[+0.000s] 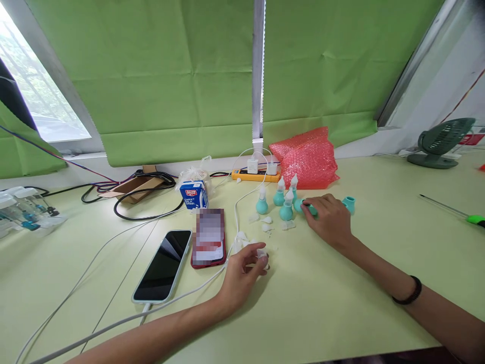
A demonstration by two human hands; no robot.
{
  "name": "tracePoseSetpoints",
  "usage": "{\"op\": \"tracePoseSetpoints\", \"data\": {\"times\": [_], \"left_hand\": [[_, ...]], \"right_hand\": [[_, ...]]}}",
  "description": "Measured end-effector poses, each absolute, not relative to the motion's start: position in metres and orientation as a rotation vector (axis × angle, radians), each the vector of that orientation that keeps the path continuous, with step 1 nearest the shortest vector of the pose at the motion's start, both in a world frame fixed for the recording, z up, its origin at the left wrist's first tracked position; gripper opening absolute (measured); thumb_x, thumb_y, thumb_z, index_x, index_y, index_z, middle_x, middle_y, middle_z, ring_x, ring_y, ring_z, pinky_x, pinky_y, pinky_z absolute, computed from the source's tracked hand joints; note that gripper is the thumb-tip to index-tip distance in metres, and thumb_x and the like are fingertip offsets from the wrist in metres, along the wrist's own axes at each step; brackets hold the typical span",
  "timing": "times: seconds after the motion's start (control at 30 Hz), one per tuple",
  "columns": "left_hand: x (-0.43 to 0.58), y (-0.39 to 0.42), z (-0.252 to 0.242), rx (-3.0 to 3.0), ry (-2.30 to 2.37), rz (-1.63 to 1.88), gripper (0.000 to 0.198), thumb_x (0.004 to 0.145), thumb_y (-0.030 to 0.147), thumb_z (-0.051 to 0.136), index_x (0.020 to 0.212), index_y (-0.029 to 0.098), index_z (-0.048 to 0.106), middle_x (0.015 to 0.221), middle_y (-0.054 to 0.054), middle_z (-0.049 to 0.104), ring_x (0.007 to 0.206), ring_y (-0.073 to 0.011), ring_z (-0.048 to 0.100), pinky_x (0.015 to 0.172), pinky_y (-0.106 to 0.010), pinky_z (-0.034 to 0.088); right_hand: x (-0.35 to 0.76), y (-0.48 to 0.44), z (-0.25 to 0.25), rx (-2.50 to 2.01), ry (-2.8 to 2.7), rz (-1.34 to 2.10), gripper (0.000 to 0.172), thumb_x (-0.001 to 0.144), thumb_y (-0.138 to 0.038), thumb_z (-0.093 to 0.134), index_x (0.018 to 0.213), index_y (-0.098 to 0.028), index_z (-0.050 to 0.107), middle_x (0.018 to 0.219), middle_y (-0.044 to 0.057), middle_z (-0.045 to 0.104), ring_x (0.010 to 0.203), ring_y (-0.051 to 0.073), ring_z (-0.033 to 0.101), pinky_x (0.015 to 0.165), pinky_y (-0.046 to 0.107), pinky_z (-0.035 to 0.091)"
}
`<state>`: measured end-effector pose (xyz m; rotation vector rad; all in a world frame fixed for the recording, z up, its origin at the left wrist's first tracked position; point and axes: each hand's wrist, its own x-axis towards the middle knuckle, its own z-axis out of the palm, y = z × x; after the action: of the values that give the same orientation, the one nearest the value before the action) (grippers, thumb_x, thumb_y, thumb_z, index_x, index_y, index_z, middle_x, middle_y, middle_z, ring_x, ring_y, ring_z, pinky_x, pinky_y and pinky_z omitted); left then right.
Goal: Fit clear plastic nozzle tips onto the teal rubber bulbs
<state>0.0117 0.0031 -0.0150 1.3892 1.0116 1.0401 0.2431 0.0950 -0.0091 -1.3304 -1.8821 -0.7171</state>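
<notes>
My left hand (242,275) rests on the pale green table (341,303) and pinches a small clear plastic cap (261,253) between thumb and fingers. Several more clear caps (267,220) lie scattered just beyond it. My right hand (329,218) reaches further out, its fingers closed on a teal rubber bulb (300,205) lying on its side. Three teal bulbs with white tips (262,202) stand upright to the left of that hand. Another teal piece (349,203) shows just past its knuckles.
Two phones (164,265) lie at centre left with white cables running to them. A milk carton (193,194), a yellow power strip (256,175) and red bubble wrap (308,157) sit behind. A small fan (439,144) and a green-handled screwdriver (454,212) are at right.
</notes>
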Motion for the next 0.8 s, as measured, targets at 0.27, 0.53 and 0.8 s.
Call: {"op": "tracePoseSetpoints", "data": {"times": [0.27,0.53,0.8], "left_hand": [[0.013,0.004,-0.019,1.309,1.017,1.152,0.024,0.071,0.032,0.058,0.067,0.017,0.041,0.056,0.003,0.053,0.051,-0.0089,0.051,0.05,-0.021,0.041],[0.01,0.001,-0.014,1.451,0.981,1.183,0.019,0.076,0.032,0.052,0.078,0.014,0.051,0.064,-0.001,0.054,0.057,-0.0098,0.049,0.054,-0.022,0.043],[0.009,0.001,-0.017,1.467,0.919,1.195,0.018,0.079,0.032,0.048,0.081,0.015,0.051,0.07,-0.002,0.052,0.066,-0.0127,0.052,0.062,-0.026,0.047]], "right_hand": [[0.207,0.051,-0.005,-0.786,-1.963,-0.274,0.012,0.072,-0.017,0.053,0.084,-0.02,0.051,0.072,0.003,0.059,0.067,0.017,0.054,0.064,0.032,0.045],[0.192,0.037,-0.018,-0.921,-2.347,0.294,0.054,0.07,-0.029,0.056,0.118,-0.019,0.035,0.107,0.01,0.053,0.096,0.021,0.053,0.077,0.034,0.046],[0.188,0.037,-0.017,-0.83,-2.176,0.137,0.033,0.075,-0.022,0.051,0.108,-0.021,0.046,0.093,0.007,0.058,0.085,0.02,0.052,0.077,0.038,0.043]]}}
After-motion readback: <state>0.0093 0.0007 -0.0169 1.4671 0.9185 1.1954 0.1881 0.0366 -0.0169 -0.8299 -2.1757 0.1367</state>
